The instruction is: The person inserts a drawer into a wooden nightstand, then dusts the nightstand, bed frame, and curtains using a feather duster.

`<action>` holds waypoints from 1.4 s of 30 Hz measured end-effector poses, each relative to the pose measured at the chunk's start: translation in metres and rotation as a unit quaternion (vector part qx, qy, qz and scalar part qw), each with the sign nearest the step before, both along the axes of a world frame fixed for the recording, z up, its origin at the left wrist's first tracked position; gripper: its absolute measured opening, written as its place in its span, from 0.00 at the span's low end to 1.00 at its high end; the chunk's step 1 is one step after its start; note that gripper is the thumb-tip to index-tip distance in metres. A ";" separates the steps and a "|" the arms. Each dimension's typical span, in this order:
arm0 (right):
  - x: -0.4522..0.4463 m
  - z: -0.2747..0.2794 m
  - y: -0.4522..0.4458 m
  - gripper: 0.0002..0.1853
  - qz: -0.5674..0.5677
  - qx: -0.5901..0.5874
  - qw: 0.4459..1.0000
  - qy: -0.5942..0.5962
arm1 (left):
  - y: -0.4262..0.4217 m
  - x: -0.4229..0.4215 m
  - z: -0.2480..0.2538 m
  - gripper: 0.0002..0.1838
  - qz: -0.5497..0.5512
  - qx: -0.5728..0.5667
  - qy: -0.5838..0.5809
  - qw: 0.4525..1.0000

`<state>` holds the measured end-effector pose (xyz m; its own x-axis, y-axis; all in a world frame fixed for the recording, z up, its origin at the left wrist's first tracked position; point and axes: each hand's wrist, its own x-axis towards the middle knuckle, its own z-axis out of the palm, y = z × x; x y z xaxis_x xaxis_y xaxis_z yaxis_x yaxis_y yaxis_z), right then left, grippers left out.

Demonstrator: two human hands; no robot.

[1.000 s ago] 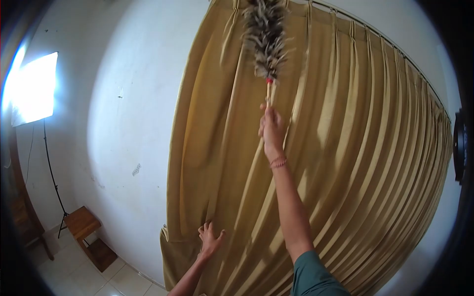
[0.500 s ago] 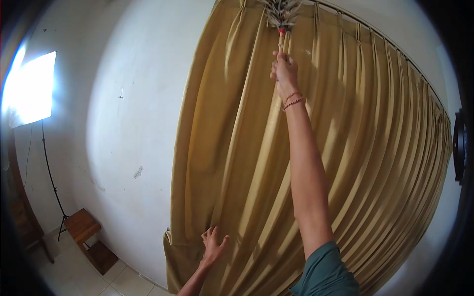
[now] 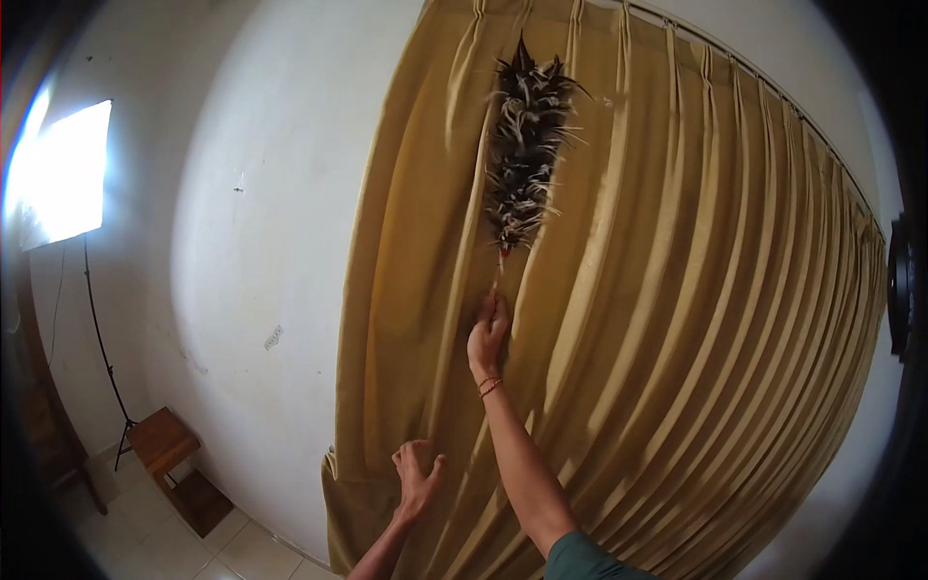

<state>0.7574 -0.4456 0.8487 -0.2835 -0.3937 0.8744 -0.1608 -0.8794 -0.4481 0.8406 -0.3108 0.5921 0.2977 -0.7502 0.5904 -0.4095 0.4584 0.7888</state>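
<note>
My right hand (image 3: 489,333) is closed around the thin handle of a feather duster (image 3: 527,145). The duster points upward, its dark and pale feathers lying against a mustard-gold curtain (image 3: 657,290). A red band shows where the feathers meet the handle. Lower down, my left hand (image 3: 418,480) is at the curtain near its left edge, fingers bent and thumb held apart. No object shows in that hand; whether its fingertips press on the cloth is hard to make out.
The curtain hangs in pleats from a metal rod (image 3: 744,66). Left of it is a white wall (image 3: 261,242). A bright lamp panel (image 3: 68,174) on a thin stand and a small wooden table (image 3: 166,440) are at the far left. A dark round object (image 3: 899,290) sits at the right edge.
My right hand has come down and a little left with the feather duster, bringing its whole feathered head into view. My left hand has stayed almost in place.
</note>
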 end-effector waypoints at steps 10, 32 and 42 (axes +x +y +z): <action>-0.007 0.219 0.063 0.18 0.195 0.023 0.981 0.002 | -0.057 0.009 0.040 0.22 0.060 0.054 -0.007 0.997; -0.004 -0.004 0.029 0.18 -0.003 -0.043 0.998 -0.037 | -0.004 0.006 0.037 0.13 0.009 0.078 0.061 0.995; -0.031 0.138 0.049 0.15 0.147 0.059 0.987 0.008 | 0.013 0.017 0.007 0.14 -0.032 0.041 0.106 0.993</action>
<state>0.7266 -0.3971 0.9868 -0.1285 -0.5556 0.8215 0.0849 -0.8315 -0.5491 0.8577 -0.2978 0.5989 0.3587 -0.8146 0.4558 -0.2028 0.4086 0.8899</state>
